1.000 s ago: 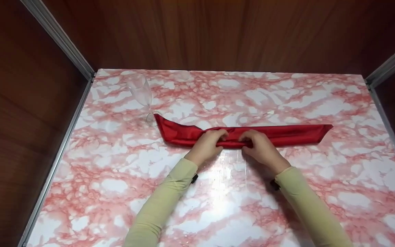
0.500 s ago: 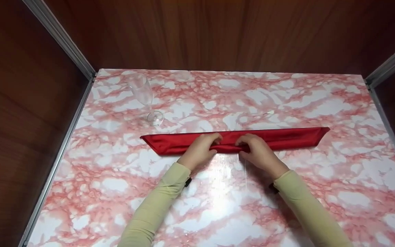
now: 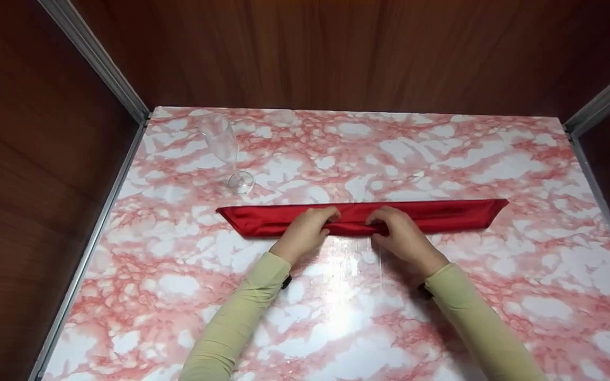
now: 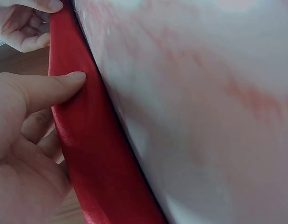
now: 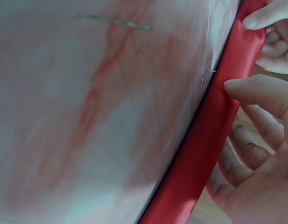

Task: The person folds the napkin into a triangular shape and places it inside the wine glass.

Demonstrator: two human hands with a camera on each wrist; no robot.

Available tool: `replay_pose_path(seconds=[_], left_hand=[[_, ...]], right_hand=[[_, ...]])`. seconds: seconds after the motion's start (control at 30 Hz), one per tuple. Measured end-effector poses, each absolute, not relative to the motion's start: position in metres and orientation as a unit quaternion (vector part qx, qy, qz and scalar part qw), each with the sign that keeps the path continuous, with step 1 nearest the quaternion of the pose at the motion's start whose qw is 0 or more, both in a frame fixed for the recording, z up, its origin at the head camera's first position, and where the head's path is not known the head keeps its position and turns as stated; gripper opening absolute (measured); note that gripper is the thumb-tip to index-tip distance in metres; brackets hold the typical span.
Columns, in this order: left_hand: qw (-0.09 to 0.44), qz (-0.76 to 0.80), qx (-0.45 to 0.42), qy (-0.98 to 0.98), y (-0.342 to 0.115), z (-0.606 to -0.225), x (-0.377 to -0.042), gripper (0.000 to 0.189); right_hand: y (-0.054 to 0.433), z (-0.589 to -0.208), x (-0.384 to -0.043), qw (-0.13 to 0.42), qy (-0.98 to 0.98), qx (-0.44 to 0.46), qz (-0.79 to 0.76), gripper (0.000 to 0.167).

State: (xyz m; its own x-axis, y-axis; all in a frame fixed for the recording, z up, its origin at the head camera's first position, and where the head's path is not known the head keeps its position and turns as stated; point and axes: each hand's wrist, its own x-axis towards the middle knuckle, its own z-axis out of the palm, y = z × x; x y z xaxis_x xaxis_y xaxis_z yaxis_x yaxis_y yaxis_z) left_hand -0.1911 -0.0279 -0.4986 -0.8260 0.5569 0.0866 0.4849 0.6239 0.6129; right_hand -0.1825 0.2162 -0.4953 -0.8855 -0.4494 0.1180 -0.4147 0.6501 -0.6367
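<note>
A shiny red satin cloth napkin (image 3: 456, 214), folded into a long narrow strip with slanted ends, lies across the middle of the table. My left hand (image 3: 301, 233) grips its near edge left of centre, thumb at the front and fingers curled over the top. A short gap away, my right hand (image 3: 403, 237) holds the same edge in a like way. In the left wrist view the thumb (image 4: 72, 84) presses on the red fabric (image 4: 99, 154). The right wrist view has the other thumb (image 5: 242, 86) on the satin, the fingers behind the fold.
Behind the strip's left end stands a clear stemmed glass (image 3: 220, 140), its round foot near the cloth. Dark wood panels (image 3: 347, 58) with metal corner rails enclose the back and sides of the marbled red-and-white table (image 3: 178, 317).
The strip's left end, earlier bent up over the glass's foot, has swung toward the front and straightened. Both hands keep their hold; the left has shifted slightly left.
</note>
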Motion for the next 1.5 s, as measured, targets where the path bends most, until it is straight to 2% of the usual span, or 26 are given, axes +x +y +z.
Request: replay_pose_path(seconds=[0.3, 0.63, 1.03, 1.5], left_hand=[[0.052, 0.336, 0.275, 0.899, -0.045, -0.5, -0.195, 0.037], [0.091, 0.365, 0.27, 0.887, -0.03, -0.495, -0.195, 0.041], [0.052, 0.327, 0.299, 0.895, -0.007, -0.501, -0.195, 0.036], [0.041, 0.325, 0.294, 0.898, -0.002, -0.505, -0.213, 0.028]], right_hand=[[0.214, -0.499, -0.183, 0.031, 0.906, -0.241, -0.347, 0.027], [0.213, -0.496, -0.184, 0.053, 0.904, -0.224, -0.361, 0.024], [0.209, -0.491, -0.191, 0.066, 0.906, -0.216, -0.359, 0.018], [0.204, -0.486, -0.182, -0.029, 0.898, -0.257, -0.357, 0.021]])
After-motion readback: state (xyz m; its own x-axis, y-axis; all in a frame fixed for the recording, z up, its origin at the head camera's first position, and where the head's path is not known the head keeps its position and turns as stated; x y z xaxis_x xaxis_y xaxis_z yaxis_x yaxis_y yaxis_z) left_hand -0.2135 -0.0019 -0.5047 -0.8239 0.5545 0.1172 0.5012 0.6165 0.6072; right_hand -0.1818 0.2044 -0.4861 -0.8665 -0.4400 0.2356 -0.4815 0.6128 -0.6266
